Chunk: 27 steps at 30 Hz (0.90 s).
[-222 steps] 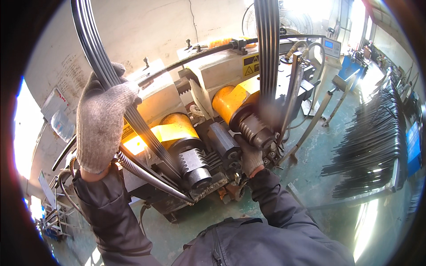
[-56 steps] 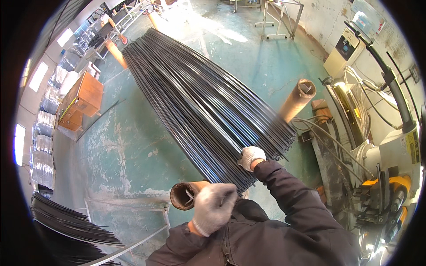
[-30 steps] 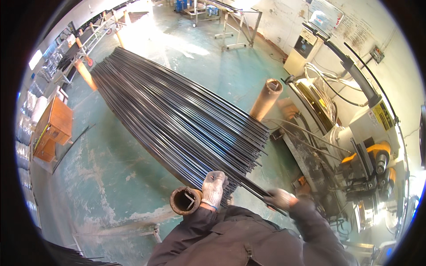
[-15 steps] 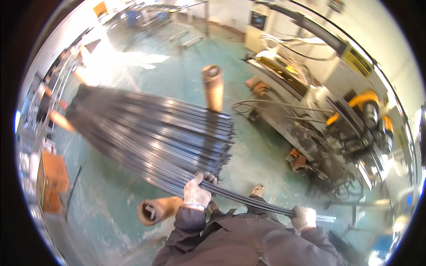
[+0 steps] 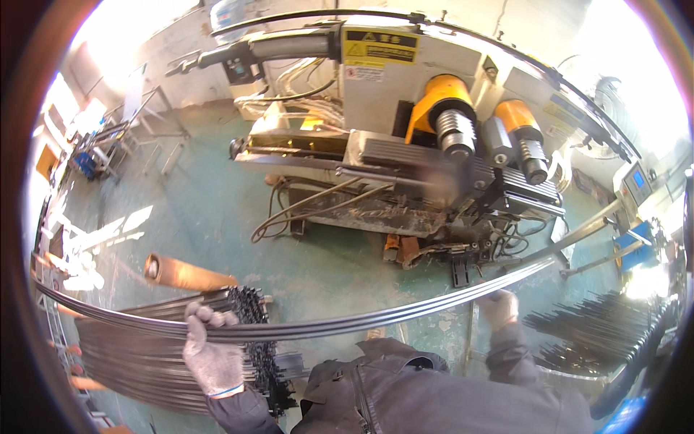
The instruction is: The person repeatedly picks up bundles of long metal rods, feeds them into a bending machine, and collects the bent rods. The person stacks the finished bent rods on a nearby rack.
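Note:
Several long, thin dark metal bars [image 5: 361,327] run together across the view, bowed by the lens and held in front of my body. My left hand [image 5: 211,354], in a pale knit glove, is closed on them, its fingers curled over the upper side. Farther along to the right, my right hand [image 5: 499,307], also gloved, grips the same bars from below; its fingertips are partly hidden. Under and behind my left hand lies a large stack of similar dark bars [image 5: 144,362], their cut ends facing right.
Ahead stands a machine [image 5: 405,79] with yellow-orange guards [image 5: 442,94], steel rollers [image 5: 457,130] and looping hoses. A brown tube [image 5: 191,273] juts out beside the stack. At the right are another bundle of dark bars [image 5: 593,329] and a control panel [image 5: 636,181] with a blue screen.
My view has turned right, from the stack toward the machine. The held bars have lifted off the stack and now extend across in front of me, in both hands.

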Tool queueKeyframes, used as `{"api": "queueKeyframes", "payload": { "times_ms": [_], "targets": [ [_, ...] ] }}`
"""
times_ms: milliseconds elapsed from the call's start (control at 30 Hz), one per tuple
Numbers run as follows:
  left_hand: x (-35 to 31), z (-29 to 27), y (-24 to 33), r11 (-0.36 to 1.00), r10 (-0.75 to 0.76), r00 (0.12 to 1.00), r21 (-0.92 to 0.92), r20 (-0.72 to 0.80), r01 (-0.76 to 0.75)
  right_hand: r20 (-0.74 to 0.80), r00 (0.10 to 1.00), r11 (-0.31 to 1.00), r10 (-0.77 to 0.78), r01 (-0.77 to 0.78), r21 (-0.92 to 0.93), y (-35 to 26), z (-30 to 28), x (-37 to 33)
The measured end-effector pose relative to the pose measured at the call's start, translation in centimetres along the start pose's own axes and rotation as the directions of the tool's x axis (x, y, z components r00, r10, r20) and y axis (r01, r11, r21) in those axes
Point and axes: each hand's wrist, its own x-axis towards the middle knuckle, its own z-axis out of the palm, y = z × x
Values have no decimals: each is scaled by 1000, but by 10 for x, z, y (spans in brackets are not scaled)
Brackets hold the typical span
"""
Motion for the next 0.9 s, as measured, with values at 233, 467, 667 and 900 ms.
{"api": "queueKeyframes", "payload": {
  "times_ms": [233, 467, 667, 900],
  "targets": [
    [87, 81, -40, 991, -126, 967, 82, 224, 110, -31, 957, 698, 287, -187, 691, -21, 124, 15],
    [226, 54, 5, 989, -42, 966, 145, 256, 4, -234, 972, 779, -9, 154, 608, -54, 126, 48],
    [341, 47, -42, 975, -60, 969, 224, 239, 5, -445, 892, 782, -81, 334, 526, -79, 196, 101],
    [408, 87, -107, 972, -209, 923, 174, 323, 159, -452, 862, 673, -230, 476, 566, -104, 245, 157]
  ]
}}
